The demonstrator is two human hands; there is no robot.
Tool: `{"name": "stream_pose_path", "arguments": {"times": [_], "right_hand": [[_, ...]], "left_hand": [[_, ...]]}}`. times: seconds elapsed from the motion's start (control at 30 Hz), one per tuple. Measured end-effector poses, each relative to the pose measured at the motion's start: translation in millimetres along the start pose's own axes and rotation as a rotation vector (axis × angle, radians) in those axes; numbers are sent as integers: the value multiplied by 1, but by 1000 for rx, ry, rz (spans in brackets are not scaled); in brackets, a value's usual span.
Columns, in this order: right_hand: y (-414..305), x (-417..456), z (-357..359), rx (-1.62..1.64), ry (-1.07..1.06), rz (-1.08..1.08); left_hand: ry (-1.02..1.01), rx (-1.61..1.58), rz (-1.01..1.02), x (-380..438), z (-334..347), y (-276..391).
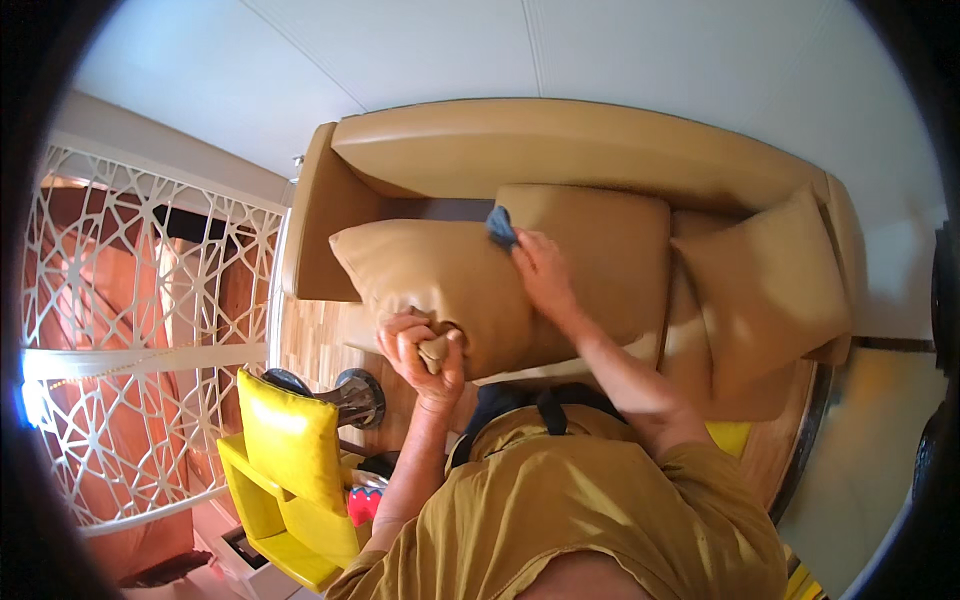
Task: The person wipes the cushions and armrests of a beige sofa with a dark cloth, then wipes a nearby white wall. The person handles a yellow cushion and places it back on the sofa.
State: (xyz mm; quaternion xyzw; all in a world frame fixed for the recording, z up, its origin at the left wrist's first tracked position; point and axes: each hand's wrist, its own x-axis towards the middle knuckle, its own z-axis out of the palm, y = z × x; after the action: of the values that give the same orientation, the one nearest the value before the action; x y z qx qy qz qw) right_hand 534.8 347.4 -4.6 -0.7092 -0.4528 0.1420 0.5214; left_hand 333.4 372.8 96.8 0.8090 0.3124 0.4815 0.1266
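Observation:
My left hand [424, 356] grips a bunched corner of a tan leather-like cushion [450, 277], which it holds up off the seat of a tan sofa [570, 142]. In my right hand [536, 262] is a crumpled blue-grey cloth [500, 226], pinched at the fingertips over the upper right part of that cushion. Beside it, a flat seat cushion [607, 240] lies towards the backrest. Another tan cushion [772, 277] leans against the sofa's right arm. Below the backrest, at the left, a dark strip of the sofa's base shows.
A yellow armchair [262, 517] with a yellow cushion [289, 435] stands at the lower left, near a dark pedestal base [360, 397]. Further left is a white lattice screen [142, 345]. A pale wall [465, 52] runs behind the sofa.

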Motion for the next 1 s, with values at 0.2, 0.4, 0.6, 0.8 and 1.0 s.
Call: {"name": "stream_pose_path", "arguments": {"times": [0.2, 0.4, 0.6, 0.8, 1.0], "right_hand": [[-28, -56, -14, -63, 87, -191], [155, -77, -22, -418, 199, 467], [102, -51, -12, -341, 213, 492], [56, -87, 0, -379, 184, -108], [149, -75, -20, -557, 570, 332]], "left_hand": [[13, -19, -50, 41, 11, -19], [55, 20, -56, 69, 42, -38], [59, 168, -44, 113, 86, -45], [-27, 208, -200, 167, 112, -84], [-64, 274, -259, 179, 129, -101]]}}
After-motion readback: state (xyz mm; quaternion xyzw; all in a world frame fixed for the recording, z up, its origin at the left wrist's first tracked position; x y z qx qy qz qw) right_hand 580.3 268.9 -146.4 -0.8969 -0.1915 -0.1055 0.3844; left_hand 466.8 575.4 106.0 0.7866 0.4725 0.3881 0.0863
